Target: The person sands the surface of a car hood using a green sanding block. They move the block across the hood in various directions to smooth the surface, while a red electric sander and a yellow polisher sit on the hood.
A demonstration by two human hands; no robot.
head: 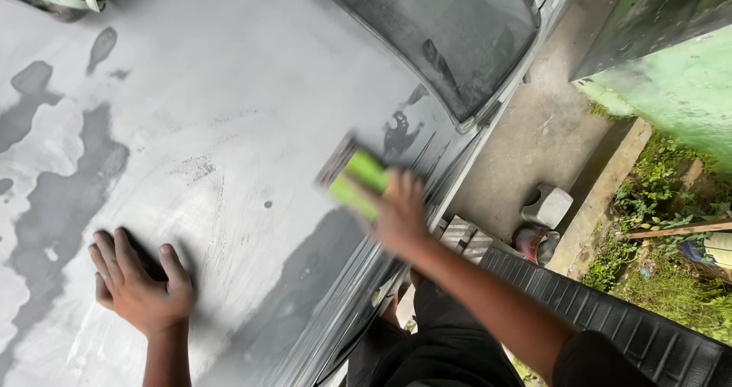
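While my left hand (137,284) lies flat and spread on the dull grey primed car panel (229,128), near me and to the left, it grips nothing; the palm and fingers only press on the metal. My right hand (398,213) is further right and a little farther off, closed around a bright green rectangular sanding block (358,183) with a darker abrasive face at its far-left edge. The block rests on the panel close to the right edge of the bodywork, just below the dark dusty car window (450,36). Hand and block are blurred, so I cannot tell exactly how my fingers wrap it.

I judge the block to be light and fairly stiff, with some give like foam or rubber, easy to hold in one hand. The best hold seems to be across its back, fingers over the long sides, keeping the abrasive face flat. The panel is rigid and chalky, with darker patches that look wet, so the block may slip there.

To the right, well apart from the car, a small grey block-shaped stool (547,205) sits on the bare concrete floor (549,128), with a green painted wall (679,82) beyond and weeds (663,196) by it.
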